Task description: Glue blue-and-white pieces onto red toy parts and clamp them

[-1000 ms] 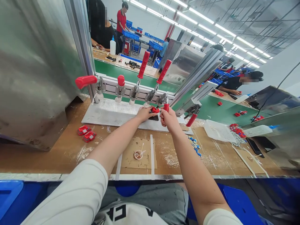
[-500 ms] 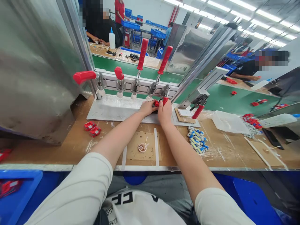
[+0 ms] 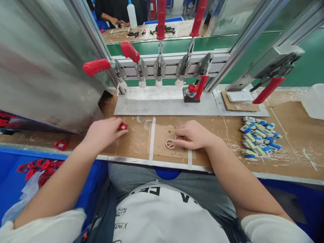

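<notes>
My left hand (image 3: pixel 105 133) is at the left of the bench, its thumb and fingers closed around a small red plastic part (image 3: pixel 123 126). The fingers partly hide this part. My right hand (image 3: pixel 193 135) is low over a cardboard piece (image 3: pixel 162 150), fingertips pinched on a thin stick (image 3: pixel 175 137) that stands in a small round cup (image 3: pixel 169 144). Further back, a toggle clamp (image 3: pixel 202 87) with its red handle lowered stands over a red part (image 3: pixel 193 88) in a black block (image 3: pixel 191 98) on the metal base plate (image 3: pixel 152 104).
Several more red-handled clamps (image 3: pixel 159 67) line the rail. A pile of blue, yellow and grey pieces (image 3: pixel 259 136) lies right. Another red part (image 3: pixel 61 145) lies near the left edge, above a blue bin (image 3: pixel 10 168) of red parts. A co-worker's hands (image 3: pixel 117 23) are across the bench.
Both hands have left the clamp and come back toward me, the left to the red parts, the right to the cup. The view has tilted down.
</notes>
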A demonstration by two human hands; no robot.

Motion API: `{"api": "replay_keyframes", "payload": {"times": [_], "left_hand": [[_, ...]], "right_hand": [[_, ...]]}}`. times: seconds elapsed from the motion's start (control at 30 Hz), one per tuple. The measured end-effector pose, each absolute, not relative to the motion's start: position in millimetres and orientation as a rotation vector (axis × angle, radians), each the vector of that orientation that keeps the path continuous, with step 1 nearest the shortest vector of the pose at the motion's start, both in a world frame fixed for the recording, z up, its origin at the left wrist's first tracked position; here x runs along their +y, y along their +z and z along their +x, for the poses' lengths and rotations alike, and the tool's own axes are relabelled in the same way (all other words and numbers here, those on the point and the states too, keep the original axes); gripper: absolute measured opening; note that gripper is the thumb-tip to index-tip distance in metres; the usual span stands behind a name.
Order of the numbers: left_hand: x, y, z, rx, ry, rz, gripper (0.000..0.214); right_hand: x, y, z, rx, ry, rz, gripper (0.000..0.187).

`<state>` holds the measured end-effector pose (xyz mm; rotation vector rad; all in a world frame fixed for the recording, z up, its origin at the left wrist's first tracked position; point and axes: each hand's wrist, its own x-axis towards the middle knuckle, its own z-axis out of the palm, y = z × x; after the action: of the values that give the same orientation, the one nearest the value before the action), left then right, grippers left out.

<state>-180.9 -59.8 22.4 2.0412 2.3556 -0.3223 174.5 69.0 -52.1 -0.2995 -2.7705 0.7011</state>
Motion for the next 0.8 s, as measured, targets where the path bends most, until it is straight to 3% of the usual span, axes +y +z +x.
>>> {"api": "replay_keyframes", "payload": {"times": [0.17, 0.43, 0.57, 0.8], "left_hand": [[-89.4, -35.9, -157.8, 2.442, 0.095, 2.023, 0.032], [-43.4, -46.2, -102.2, 1.685, 1.102, 1.853, 0.029], [19.5, -51.6, -66.4, 1.340, 1.100, 1.686, 0.036], [52.1, -78.2, -54.8, 1.165, 0.908, 1.799, 0.034]], "right_hand": [[64.8, -50.5, 169.2, -2.833, 0.597, -0.260, 0.046], [59.9, -52.2, 164.2, -2.843, 0.283, -0.157, 0.044], [57.5, -53.7, 162.6, -2.848, 0.302, -0.201, 0.044], [70.0, -65.5, 170.0, -2.404, 0.878, -0.304, 0.043]]}}
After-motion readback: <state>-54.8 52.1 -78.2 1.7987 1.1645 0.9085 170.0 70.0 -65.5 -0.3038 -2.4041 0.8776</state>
